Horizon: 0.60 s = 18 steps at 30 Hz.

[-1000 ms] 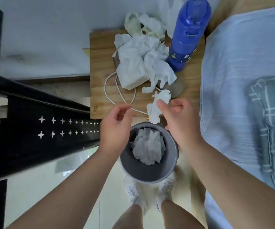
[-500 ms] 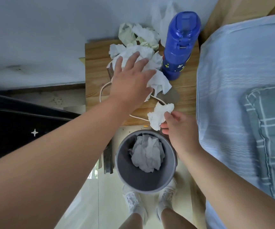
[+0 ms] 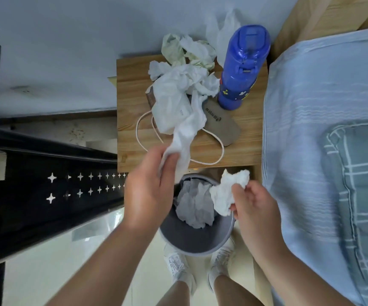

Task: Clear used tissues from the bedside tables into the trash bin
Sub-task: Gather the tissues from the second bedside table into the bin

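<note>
A grey trash bin (image 3: 200,244) stands on the floor below the wooden bedside table (image 3: 240,149), with white tissue (image 3: 194,206) inside it. My left hand (image 3: 150,186) pinches the end of a long white tissue (image 3: 189,124) that stretches back to the pile of crumpled tissues (image 3: 185,78) on the table. My right hand (image 3: 253,206) holds a crumpled white tissue (image 3: 227,191) over the bin's right rim. More crumpled tissues (image 3: 189,51) lie at the table's back edge.
A tall blue bottle (image 3: 240,67) stands on the table's right side, next to a grey pouch (image 3: 220,122) and a white cord (image 3: 214,160). A bed with blue bedding (image 3: 324,129) borders the right. A black metal frame (image 3: 46,184) is on the left. My feet (image 3: 200,266) flank the bin.
My left hand has come back from the tissue pile toward the bin, pulling a long tissue with it. My right hand has lowered its crumpled tissue over the bin's rim.
</note>
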Motion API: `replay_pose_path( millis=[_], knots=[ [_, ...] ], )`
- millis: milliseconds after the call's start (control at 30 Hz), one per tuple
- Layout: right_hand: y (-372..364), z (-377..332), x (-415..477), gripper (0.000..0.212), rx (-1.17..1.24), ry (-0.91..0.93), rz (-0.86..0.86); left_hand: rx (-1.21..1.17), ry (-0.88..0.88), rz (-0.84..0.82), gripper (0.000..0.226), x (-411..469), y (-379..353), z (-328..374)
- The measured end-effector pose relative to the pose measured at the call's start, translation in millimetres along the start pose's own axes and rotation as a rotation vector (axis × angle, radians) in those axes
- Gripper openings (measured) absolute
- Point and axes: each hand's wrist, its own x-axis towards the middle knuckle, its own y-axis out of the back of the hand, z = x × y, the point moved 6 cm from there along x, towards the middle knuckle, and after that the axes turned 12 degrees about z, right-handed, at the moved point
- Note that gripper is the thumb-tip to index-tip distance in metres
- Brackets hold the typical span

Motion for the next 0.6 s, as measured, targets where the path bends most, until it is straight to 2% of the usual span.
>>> replay_pose_path(
  millis=[100,233,300,367,500,600],
  knots=[
    [-14,39,-9,0.027,-0.143,-0.032,-0.062,0.076,0.236,-0.169,0.016,-60,-14,-67],
    [-43,94,-5,0.016,-0.306,-0.134,-0.203,0.215,0.483,-0.437,0.030,-126,-47,-144],
    [-55,119,-5,0.006,-0.359,-0.205,-0.302,0.248,0.523,-0.510,0.032,-141,-59,-168],
    [-62,138,-5,0.027,-0.357,-0.259,-0.356,0.281,0.530,-0.563,0.032,-144,-66,-183],
    [-64,144,-6,0.037,-0.246,-0.367,-0.352,0.230,0.670,-0.679,0.050,-148,-73,-191],
    [-57,114,-1,0.022,-0.231,-0.312,-0.332,0.217,0.589,-0.632,0.052,-134,-61,-167]
  ],
)
